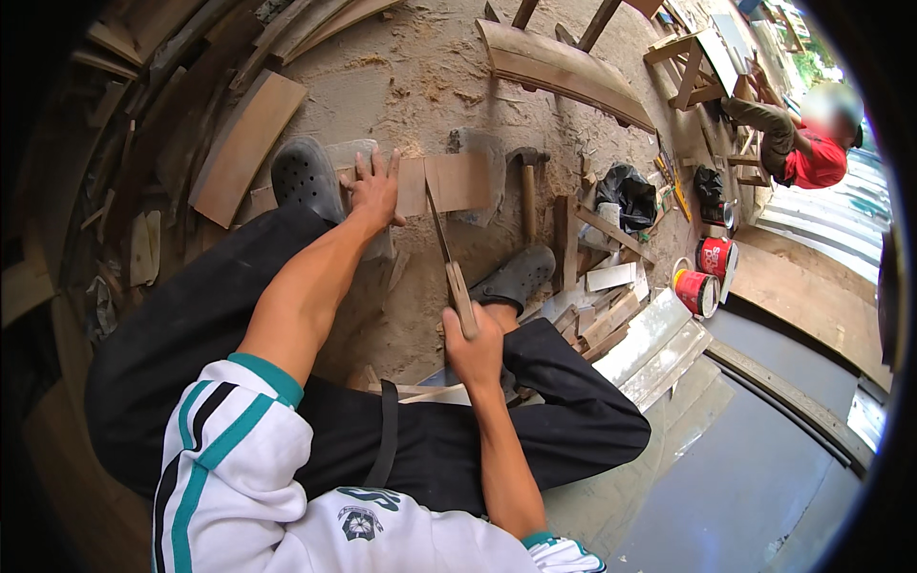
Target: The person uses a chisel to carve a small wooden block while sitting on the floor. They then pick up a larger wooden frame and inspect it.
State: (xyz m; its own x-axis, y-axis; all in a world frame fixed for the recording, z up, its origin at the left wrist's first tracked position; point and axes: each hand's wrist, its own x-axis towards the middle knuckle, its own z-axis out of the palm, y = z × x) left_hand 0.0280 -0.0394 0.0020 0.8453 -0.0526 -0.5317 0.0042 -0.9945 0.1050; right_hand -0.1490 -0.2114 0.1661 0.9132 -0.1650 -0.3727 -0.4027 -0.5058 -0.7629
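Observation:
My right hand (474,350) is wrapped round the wooden handle of a handsaw (442,237). Its thin blade runs up and away, lying in a cut across a flat wooden board (460,181). With fingers spread, my left hand (373,188) presses flat on the board's left part, beside the cut. A grey block (496,158) shows under the board's right end. My left clog (306,179) rests at the board's left end, while the right clog (517,277) is on the ground nearer me.
A hammer (529,196) lies right of the board. Wood planks (250,143) are piled on the left. Paint cans (696,291), a black plastic bag (628,194) and offcuts (611,320) lie to the right. A person in a red shirt (817,158) sits at the far right.

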